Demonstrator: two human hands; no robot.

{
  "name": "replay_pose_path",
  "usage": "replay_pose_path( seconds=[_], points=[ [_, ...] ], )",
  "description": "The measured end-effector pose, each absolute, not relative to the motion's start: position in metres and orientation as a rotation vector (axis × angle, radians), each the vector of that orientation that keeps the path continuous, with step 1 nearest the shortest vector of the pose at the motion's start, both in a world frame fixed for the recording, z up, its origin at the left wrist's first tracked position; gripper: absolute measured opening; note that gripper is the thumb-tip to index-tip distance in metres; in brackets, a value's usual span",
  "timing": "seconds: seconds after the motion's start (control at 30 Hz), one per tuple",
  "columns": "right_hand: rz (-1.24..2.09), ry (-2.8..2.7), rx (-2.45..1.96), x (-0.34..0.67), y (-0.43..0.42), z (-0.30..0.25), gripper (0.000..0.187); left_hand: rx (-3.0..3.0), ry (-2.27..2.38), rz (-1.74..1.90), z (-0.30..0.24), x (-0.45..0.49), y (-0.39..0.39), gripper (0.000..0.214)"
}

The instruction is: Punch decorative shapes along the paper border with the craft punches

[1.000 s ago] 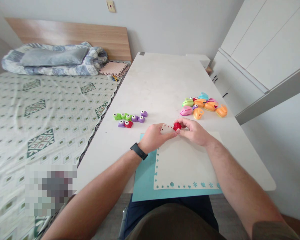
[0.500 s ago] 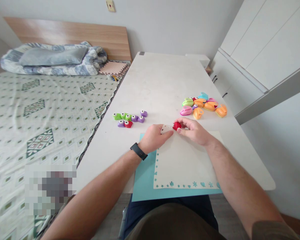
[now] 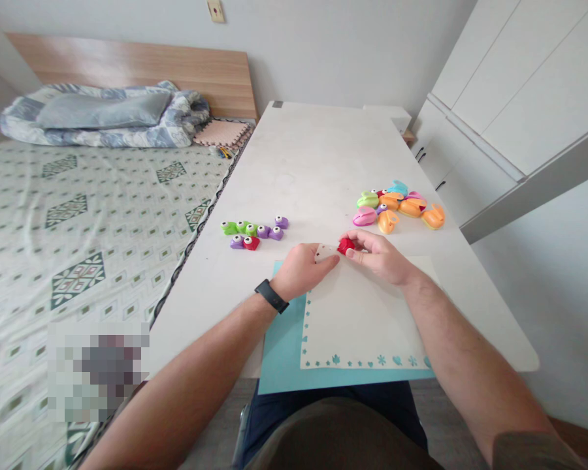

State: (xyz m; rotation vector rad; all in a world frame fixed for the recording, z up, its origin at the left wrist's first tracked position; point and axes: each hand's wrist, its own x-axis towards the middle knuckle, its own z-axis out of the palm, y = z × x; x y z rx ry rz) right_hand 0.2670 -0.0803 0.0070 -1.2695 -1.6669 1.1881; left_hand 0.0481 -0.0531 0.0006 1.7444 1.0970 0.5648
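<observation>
A small red paper punch (image 3: 345, 245) sits on the far edge of a cream paper sheet (image 3: 362, 313), pinched by my right hand (image 3: 379, 256). My left hand (image 3: 301, 269) rests on the sheet's far left corner, fingers pressing it down right beside the punch. The sheet has small shapes punched along its left and near edges. Under it lies a light blue sheet (image 3: 280, 349) on the white table (image 3: 304, 163).
A row of small green, purple and red punches (image 3: 253, 233) lies left of my hands. A pile of bigger pink, orange, green and blue punches (image 3: 396, 205) lies at the right. A bed (image 3: 78, 215) borders the table's left side, white cupboards the right.
My right hand has shifted the red punch slightly along the sheet's far edge. My left hand stays on the corner.
</observation>
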Motion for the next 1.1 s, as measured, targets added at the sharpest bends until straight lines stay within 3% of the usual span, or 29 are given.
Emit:
replay_pose_path(
  seconds=[1.1],
  points=[
    [1.330,-1.513,-1.250,0.2655,-0.0797,0.0010,0.025,1.786,1.103,0.551,0.0024,0.0477,-0.0533,0.035]
  ],
)
